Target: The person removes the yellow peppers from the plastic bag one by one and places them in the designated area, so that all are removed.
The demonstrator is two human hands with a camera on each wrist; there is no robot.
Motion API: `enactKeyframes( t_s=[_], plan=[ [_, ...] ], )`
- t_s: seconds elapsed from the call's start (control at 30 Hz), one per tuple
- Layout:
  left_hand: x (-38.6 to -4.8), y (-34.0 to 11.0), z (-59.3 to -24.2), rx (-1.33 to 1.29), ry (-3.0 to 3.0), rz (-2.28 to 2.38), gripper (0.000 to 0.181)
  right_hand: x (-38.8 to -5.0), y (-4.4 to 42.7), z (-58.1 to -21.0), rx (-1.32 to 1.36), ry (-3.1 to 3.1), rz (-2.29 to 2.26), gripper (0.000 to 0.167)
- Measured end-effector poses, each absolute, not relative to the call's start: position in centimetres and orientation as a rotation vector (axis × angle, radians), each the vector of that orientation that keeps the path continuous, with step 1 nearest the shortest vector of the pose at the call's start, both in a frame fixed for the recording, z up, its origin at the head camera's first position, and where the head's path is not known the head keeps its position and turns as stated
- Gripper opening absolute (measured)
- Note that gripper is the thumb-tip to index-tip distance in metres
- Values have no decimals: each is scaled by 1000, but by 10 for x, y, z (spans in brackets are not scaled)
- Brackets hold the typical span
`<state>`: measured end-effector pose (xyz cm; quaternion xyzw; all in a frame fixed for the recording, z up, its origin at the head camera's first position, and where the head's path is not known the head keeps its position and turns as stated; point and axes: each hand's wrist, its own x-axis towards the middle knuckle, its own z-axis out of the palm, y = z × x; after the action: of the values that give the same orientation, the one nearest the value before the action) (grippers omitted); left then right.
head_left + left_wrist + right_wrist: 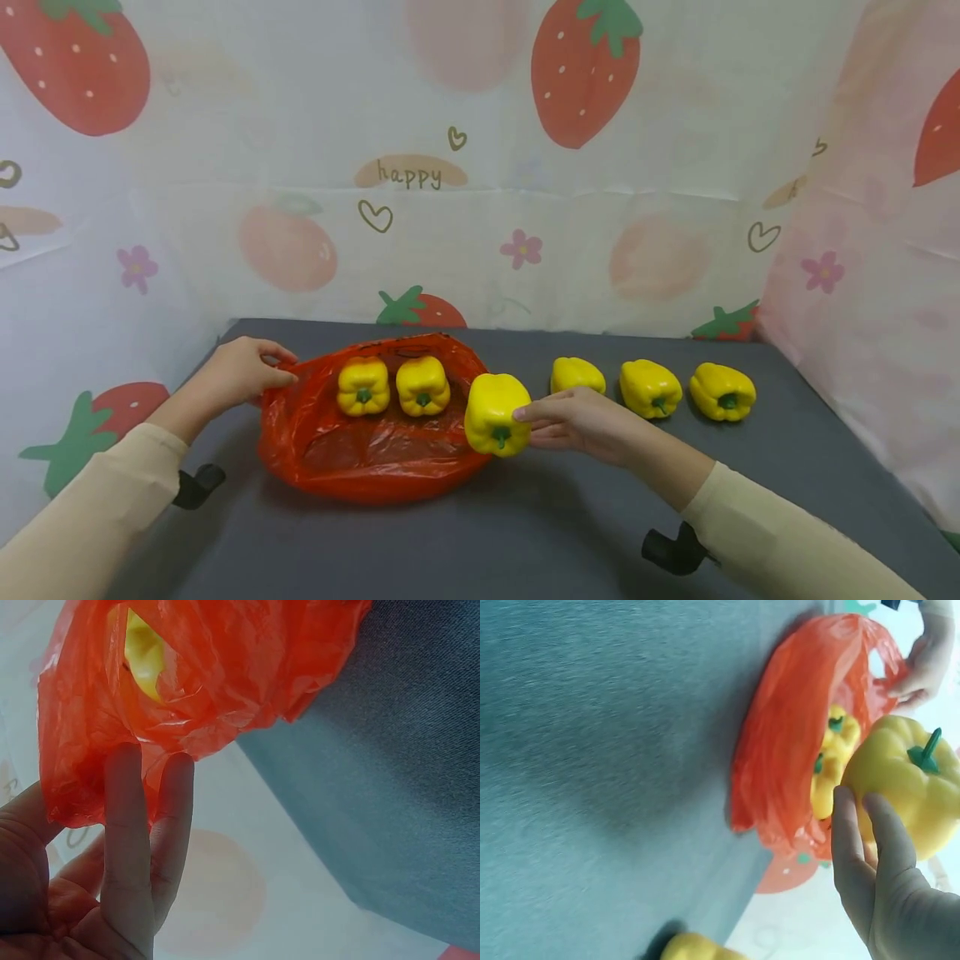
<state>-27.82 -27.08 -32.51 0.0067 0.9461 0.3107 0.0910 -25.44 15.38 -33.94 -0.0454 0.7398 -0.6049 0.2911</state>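
A red plastic bag (375,475) lies spread with its mouth wide, two yellow peppers (363,387) inside it. My left hand (232,375) pinches the bag's left edge; in the left wrist view, fingers (126,825) lie against the red plastic (225,667). At the bag's right edge, my right hand (581,423) grips a yellow pepper (495,408) by its right side, stem toward me. The right wrist view shows this pepper (904,780) in the fingers (889,832), with the bag (780,727) beyond it.
Three more yellow peppers (649,388) stand in a row at the back right of the grey table (450,550), the leftmost partly behind my right hand. A strawberry-print cloth (450,250) hangs behind the table and along both sides.
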Motion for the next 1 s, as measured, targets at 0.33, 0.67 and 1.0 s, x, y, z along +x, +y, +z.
enactKeyframes(
  t_s=[0.33, 0.67, 1.0],
  plan=[
    [-279, -272, -326, 18, 2811, 920, 47, -249, 180, -342, -106, 1992, -1573, 58],
    [-280, -274, -329, 23, 2814, 919, 47, -244, 203, -347, -55, 2011, -1533, 63],
    [-280, -274, -328, 25, 2813, 926, 47, -243, 228, -360, 29, 2051, -1481, 68]
  ],
)
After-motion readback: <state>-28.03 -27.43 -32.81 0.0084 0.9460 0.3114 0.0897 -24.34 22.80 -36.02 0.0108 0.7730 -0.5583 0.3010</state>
